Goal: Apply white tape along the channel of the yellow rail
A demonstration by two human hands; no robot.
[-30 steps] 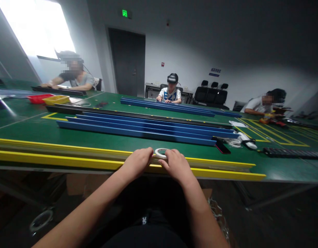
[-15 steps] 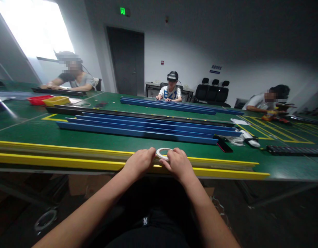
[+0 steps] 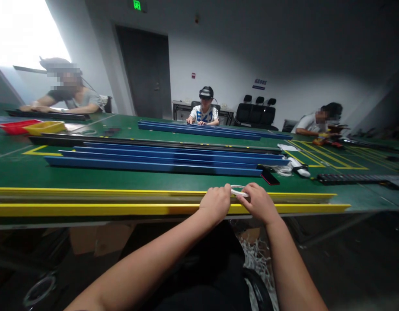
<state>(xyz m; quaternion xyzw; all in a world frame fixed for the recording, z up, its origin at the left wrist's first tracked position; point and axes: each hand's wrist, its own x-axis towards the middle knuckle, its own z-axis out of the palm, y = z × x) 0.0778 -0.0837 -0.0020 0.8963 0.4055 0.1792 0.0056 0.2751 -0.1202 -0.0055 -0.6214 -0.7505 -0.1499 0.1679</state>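
Note:
A narrow white roll of tape (image 3: 240, 193) is held above a long yellow channel profile (image 3: 105, 210) lying along the table's near edge. My right hand (image 3: 259, 201) grips the roll's right side between thumb and fingers. At its left edge, my left hand (image 3: 216, 203) is closed in a pinch touching the roll; the fingertips are partly hidden. Both hands are over the right half of the profile, close together. Whether a strip of tape runs between the hands cannot be made out.
Beyond lie blue profiles (image 3: 154, 166), a dark profile (image 3: 154, 143) and a phone (image 3: 269, 176). Red (image 3: 17, 127) and yellow trays (image 3: 45, 127) stand at left. More blue profiles (image 3: 199, 130) lie farther back. Three people sit around the green table (image 3: 121, 181).
Both hands have moved right along the yellow profile with the roll of tape, which now looks tilted flatter. My view has shifted to the right.

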